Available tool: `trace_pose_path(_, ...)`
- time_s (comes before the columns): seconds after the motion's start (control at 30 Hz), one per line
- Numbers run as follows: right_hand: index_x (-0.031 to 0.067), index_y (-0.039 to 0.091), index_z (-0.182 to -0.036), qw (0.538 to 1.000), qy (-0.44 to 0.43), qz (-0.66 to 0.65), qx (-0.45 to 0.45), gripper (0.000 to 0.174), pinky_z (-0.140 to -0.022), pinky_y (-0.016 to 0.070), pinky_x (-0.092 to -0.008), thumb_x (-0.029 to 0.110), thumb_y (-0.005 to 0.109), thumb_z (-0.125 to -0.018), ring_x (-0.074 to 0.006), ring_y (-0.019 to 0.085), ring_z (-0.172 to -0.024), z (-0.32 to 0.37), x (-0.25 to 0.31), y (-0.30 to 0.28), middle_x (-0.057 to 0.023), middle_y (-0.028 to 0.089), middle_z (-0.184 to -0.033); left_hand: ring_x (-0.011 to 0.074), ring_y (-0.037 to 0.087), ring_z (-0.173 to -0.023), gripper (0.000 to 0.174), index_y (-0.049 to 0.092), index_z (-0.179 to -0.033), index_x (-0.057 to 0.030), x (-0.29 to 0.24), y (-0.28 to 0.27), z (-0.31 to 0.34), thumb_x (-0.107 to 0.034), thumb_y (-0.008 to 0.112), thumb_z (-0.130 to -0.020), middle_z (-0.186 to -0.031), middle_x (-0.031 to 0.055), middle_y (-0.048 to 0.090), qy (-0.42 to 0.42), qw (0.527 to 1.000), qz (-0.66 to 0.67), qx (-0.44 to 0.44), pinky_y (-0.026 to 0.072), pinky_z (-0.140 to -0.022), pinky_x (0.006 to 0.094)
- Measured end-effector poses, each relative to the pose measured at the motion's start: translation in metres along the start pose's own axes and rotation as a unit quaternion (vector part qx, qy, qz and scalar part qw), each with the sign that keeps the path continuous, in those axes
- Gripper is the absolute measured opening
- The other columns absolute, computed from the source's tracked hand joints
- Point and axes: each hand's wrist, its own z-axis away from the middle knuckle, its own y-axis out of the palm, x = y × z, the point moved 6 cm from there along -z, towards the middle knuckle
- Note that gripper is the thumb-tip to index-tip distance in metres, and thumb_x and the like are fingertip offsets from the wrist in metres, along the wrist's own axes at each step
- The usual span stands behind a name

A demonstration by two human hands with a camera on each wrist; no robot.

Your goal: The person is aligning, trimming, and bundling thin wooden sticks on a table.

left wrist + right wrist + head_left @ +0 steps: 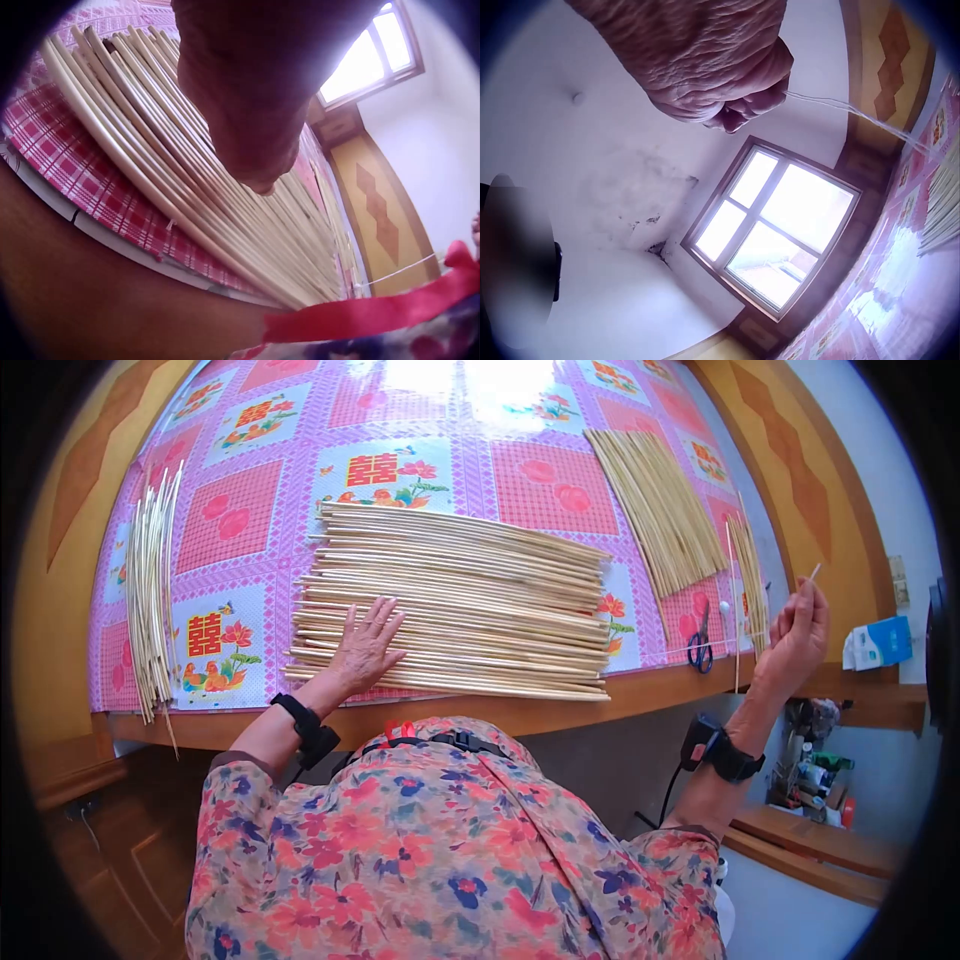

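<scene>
A mat of pale straw-coloured stalks (460, 575), laid side by side, lies on the table in front of the person. On its left part the left hand (362, 650) rests with fingers spread; the left wrist view shows the stalks (172, 202) beneath that hand (255, 97). Raised off the table's right edge, the right hand (797, 628) pinches a white thread (855, 112), its fingers curled in the right wrist view. A short pale tip (815, 572) sticks up above these fingers. The thread stretches from the hand toward the mat's right side.
A second stalk mat (658, 510) lies at the back right. Loose stalks form a bundle (152, 595) at the left and a smaller one (748, 575) at the right. Dark-handled scissors (700, 648) lie near the right front edge. A blue-and-white packet (880, 644) sits beyond the table.
</scene>
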Motion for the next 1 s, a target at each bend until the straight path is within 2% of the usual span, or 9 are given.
trace_pose_path(0.13,0.0039,0.058,-0.096,0.992,0.075,0.091,0.035,0.015,-0.038,0.0199,-0.0138,0.015,0.052,-0.087,0.0016,0.029,-0.048,0.015,-0.024,0.021,0.0062,0.042,-0.064,0.0229,0.012,-0.132,0.06,0.029,-0.132,-0.0083,-0.031,0.003,-0.009,-0.041,0.045,-0.084,-0.141,0.0108,0.018,0.127,0.992,-0.02,-0.004,0.0046,-0.105,0.049)
trace_pose_path(0.2,0.004,0.061,-0.09,0.988,0.08,0.07,0.114,0.011,-0.051,0.0364,-0.0145,0.013,0.056,-0.085,-0.002,0.042,-0.054,0.041,-0.071,0.042,0.004,0.048,-0.064,0.0221,0.012,-0.133,0.062,0.029,-0.133,-0.0087,-0.067,0.019,-0.017,-0.039,0.048,-0.082,-0.142,0.009,0.018,0.211,0.976,0.014,0.048,0.0019,-0.106,0.0467)
trace_pose_path(0.27,0.0024,0.06,-0.091,0.976,0.054,0.133,0.163,0.012,-0.057,0.04,-0.0175,0.011,0.056,-0.084,-0.0042,0.047,-0.061,0.066,-0.079,0.057,0.0027,0.051,-0.067,0.0222,0.014,-0.132,0.061,0.03,-0.132,-0.0085,-0.087,0.028,-0.019,-0.039,0.048,-0.082,-0.141,0.0094,0.02,0.266,0.962,0.042,0.037,0.0013,-0.106,0.0465)
trace_pose_path(0.37,0.0009,0.059,-0.09,0.961,0.106,0.113,0.229,0.012,-0.055,0.0394,-0.0183,0.011,0.056,-0.084,-0.0037,0.048,-0.062,0.097,-0.107,0.058,0.0017,0.053,-0.07,0.0227,0.014,-0.132,0.06,0.03,-0.132,-0.0085,-0.088,0.045,-0.025,-0.04,0.046,-0.083,-0.141,0.0101,0.022,0.257,0.965,0.032,0.03,0.0011,-0.106,0.0462)
trace_pose_path(0.63,0.0017,0.058,-0.087,0.92,0.235,0.158,0.271,0.013,-0.054,0.0389,-0.0202,0.014,0.056,-0.084,-0.005,0.047,-0.059,0.145,-0.142,0.05,0.0007,0.052,-0.062,0.0237,0.014,-0.132,0.059,0.03,-0.132,-0.0085,-0.089,0.043,-0.025,-0.04,0.042,-0.084,-0.141,0.011,0.021,0.249,0.967,0.044,0.043,0.0003,-0.106,0.0457)
trace_pose_path(0.77,0.0021,0.058,-0.086,0.915,0.172,0.188,0.313,0.011,-0.053,0.0391,-0.0213,0.013,0.057,-0.083,-0.0067,0.048,-0.058,0.155,-0.15,0.068,-0.0014,0.053,-0.062,0.0245,0.014,-0.132,0.061,0.027,-0.133,-0.0086,-0.085,0.05,-0.023,-0.041,0.043,-0.084,-0.141,0.0117,0.02,0.251,0.965,0.051,0.065,0.0008,-0.105,0.0485)
trace_pose_path(0.83,0.002,0.058,-0.085,0.917,0.093,0.196,0.334,0.01,-0.052,0.039,-0.0224,0.011,0.056,-0.083,-0.0084,0.048,-0.056,0.149,-0.145,0.078,-0.0033,0.053,-0.062,0.0252,0.014,-0.132,0.064,0.028,-0.133,-0.0087,-0.077,0.039,-0.016,-0.044,0.045,-0.082,-0.141,0.0115,0.02,0.271,0.96,0.048,0.05,0.0018,-0.105,0.0501)
trace_pose_path(0.87,0.002,0.058,-0.085,0.917,0.093,0.196,0.334,0.01,-0.052,0.039,-0.0224,0.011,0.056,-0.083,-0.0084,0.048,-0.056,0.146,-0.146,0.075,-0.0033,0.053,-0.062,0.0253,0.014,-0.132,0.065,0.028,-0.133,-0.0092,-0.082,0.036,-0.011,-0.045,0.045,-0.082,-0.141,0.0114,0.02,0.305,0.95,0.044,0.057,0.002,-0.105,0.0502)
trace_pose_path(1.0,0.0006,0.057,-0.085,0.919,0.101,0.181,0.335,0.01,-0.052,0.0384,-0.0233,0.011,0.055,-0.083,-0.0082,0.048,-0.057,0.13,-0.148,0.096,-0.004,0.054,-0.064,0.0243,0.015,-0.132,0.063,0.03,-0.132,-0.0114,-0.08,0.041,0.003,-0.044,0.047,-0.082,-0.141,0.0108,0.021,0.292,0.951,0.058,0.082,0.0025,-0.105,0.0501)
